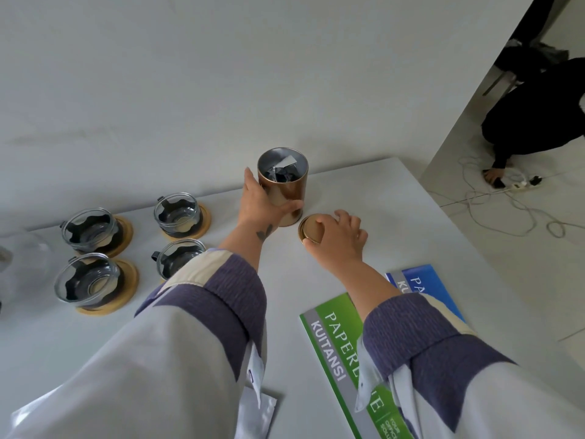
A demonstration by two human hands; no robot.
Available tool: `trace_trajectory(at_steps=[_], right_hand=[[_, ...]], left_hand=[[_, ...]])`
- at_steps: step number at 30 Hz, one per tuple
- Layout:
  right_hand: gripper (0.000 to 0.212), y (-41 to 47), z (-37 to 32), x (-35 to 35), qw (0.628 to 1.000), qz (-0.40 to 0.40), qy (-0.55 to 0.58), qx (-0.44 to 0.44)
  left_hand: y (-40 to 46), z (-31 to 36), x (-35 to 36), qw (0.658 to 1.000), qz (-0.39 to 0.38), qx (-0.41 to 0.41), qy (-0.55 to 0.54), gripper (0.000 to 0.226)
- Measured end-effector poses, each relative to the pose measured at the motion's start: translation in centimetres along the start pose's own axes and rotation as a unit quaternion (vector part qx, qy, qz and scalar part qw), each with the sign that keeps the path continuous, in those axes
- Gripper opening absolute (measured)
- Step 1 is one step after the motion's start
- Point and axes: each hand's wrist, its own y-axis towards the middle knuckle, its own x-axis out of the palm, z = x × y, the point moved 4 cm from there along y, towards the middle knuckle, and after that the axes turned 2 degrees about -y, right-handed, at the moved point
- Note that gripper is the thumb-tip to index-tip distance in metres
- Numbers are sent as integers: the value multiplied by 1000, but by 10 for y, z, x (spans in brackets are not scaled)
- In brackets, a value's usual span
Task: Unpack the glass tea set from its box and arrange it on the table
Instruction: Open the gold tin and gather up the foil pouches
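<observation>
I am seeing a copper-brown canister [282, 188] and tan lid [311, 231] on the white table [364, 185]; booklets are showing green [335, 340] and blue [424, 283]; sleeves [228, 299] are banding purple and cream.

Pretty soft, even daylight is seen all over, nothing harsh; only faint shadows are thrown on the white table [364, 191]; lines are bent by the wide-angle lens toward the edges; the sleeves at the bottom are smeared and slightly out of focus.

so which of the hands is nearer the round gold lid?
Right. The right hand grips the gold lid lying on the table; the left hand is apart from it, holding the open copper tin.
</observation>
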Motion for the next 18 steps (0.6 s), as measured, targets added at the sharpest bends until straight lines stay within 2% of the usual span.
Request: trace_trajectory(at_steps=[2, 8, 14, 18], right_hand=[[45, -4, -3, -6, 1000, -18, -5, -6], [44, -38, -22, -32, 999, -30, -11, -23], [58, -91, -46, -40, 996, -79, -26, -38], [58, -137, -61, -40, 995, -92, -24, -37]], left_hand=[[-8, 2, -6, 1000, -11, -8, 25, 119], [-60, -8, -30, 992, -27, 1, 125, 99], [-127, -17, -60, 988, -29, 16, 153, 85], [-172, -28, -85, 986, -34, 21, 161, 80]])
